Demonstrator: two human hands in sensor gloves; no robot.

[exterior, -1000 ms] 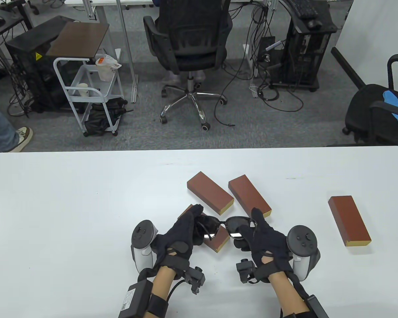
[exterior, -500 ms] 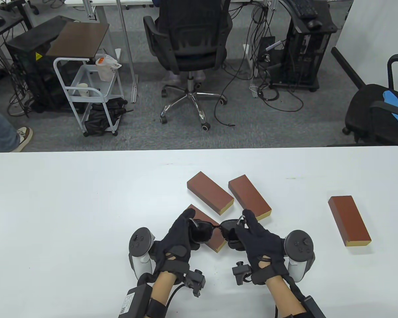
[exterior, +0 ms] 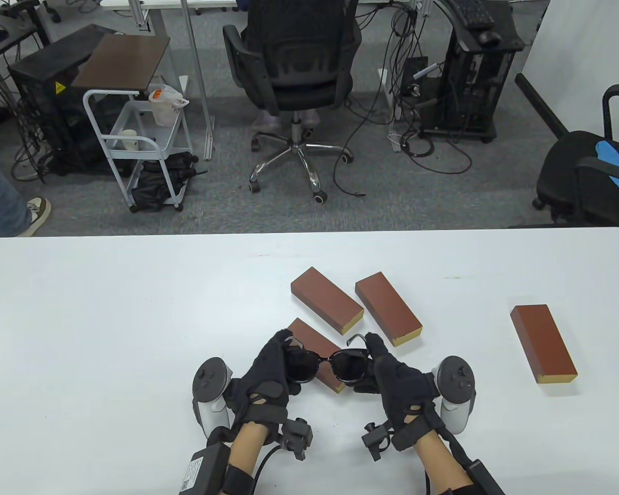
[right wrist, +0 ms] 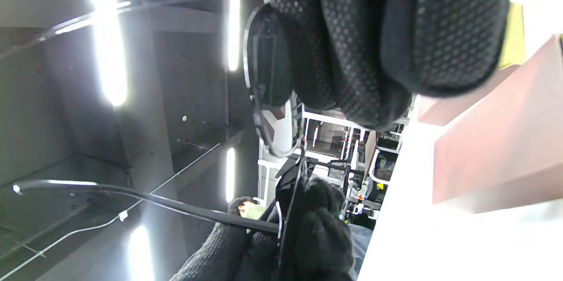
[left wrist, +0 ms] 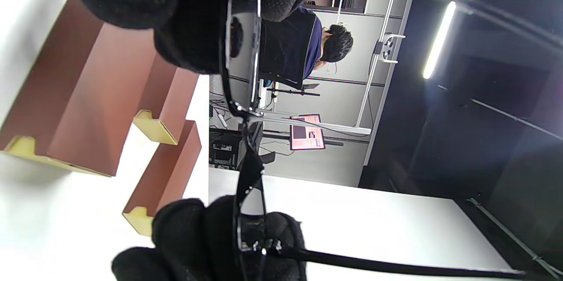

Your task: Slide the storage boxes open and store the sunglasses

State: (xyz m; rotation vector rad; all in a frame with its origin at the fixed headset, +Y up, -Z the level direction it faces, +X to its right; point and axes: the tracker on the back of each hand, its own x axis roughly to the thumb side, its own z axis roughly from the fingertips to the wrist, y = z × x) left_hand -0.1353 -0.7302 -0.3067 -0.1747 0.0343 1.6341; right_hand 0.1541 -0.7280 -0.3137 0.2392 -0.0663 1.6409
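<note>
Black sunglasses (exterior: 327, 365) hang above the white table (exterior: 108, 319), held between both hands. My left hand (exterior: 281, 358) grips the left lens end, my right hand (exterior: 374, 361) pinches the right end, with one temple arm (exterior: 356, 337) sticking up. Beneath them lies a brown storage box (exterior: 314, 343), partly hidden by the glasses. In the left wrist view the sunglasses (left wrist: 244, 96) run edge-on between my gloved fingers (left wrist: 193, 30), with brown boxes (left wrist: 88, 96) on the left. The right wrist view shows a lens (right wrist: 268, 74) beside my fingers (right wrist: 374, 43).
Two more brown boxes (exterior: 327, 298) (exterior: 388, 308) lie just beyond the held glasses, and another brown box (exterior: 543, 343) sits far right. Office chairs (exterior: 294, 67), a white cart (exterior: 134, 139) and cables fill the floor behind the table's far edge.
Both hands have drawn back toward the table's near edge and slightly left, carrying the sunglasses; the glasses tipped so the lenses face up more.
</note>
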